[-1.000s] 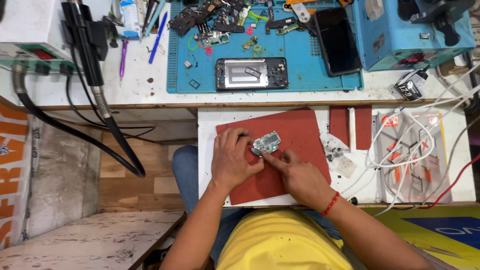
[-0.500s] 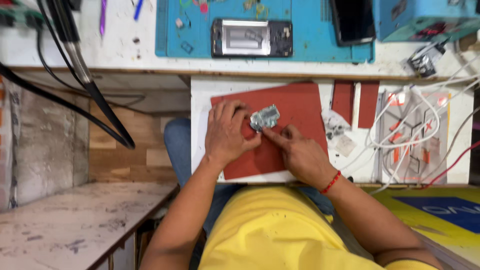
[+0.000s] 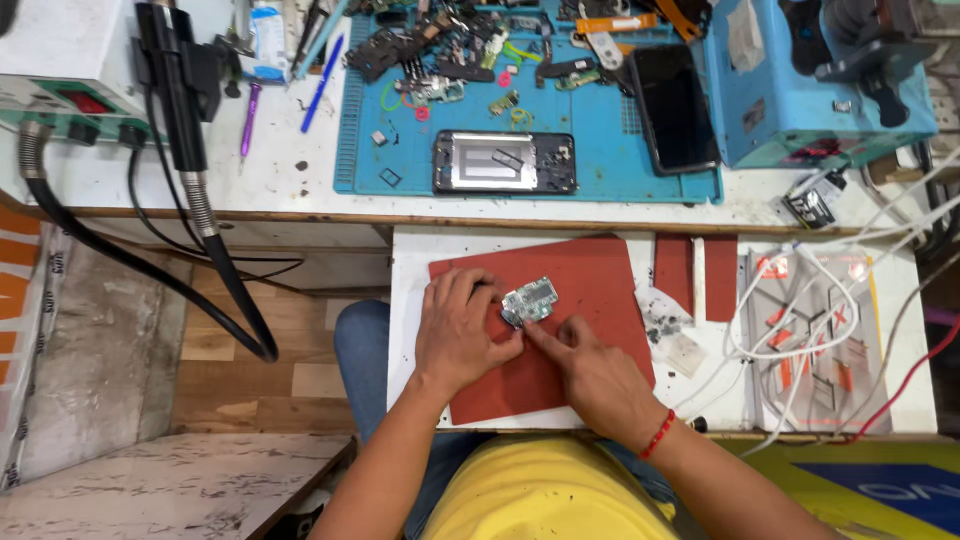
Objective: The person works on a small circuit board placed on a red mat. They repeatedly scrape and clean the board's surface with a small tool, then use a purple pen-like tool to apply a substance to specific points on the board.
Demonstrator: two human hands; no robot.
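My fingers are closed on a small circuit board (image 3: 529, 300) — the left hand (image 3: 458, 335) grips its left edge from the side, the right hand (image 3: 590, 372) presses a pointed forefinger against its lower edge, the other fingers curled in. The board lies on the red mat (image 3: 590, 270), which rests on the white pull-out shelf (image 3: 408, 300) just below the table (image 3: 290, 190). The board sits near the middle of the mat's upper half, slightly tilted.

As I judge it, the work is somewhere in the middle: the board is already out of its housing, and the phone frame (image 3: 505, 162) lies stripped on the blue mat (image 3: 600, 140) above, with loose parts (image 3: 440, 60) scattered beyond it and a dark phone screen (image 3: 674, 108) to its right. Nothing shows the board being refitted — no tool is in either hand, so whatever is to be done to the board itself looks not yet done. A tangle of white cables (image 3: 800, 320) lies to the right, well apart from my hands.
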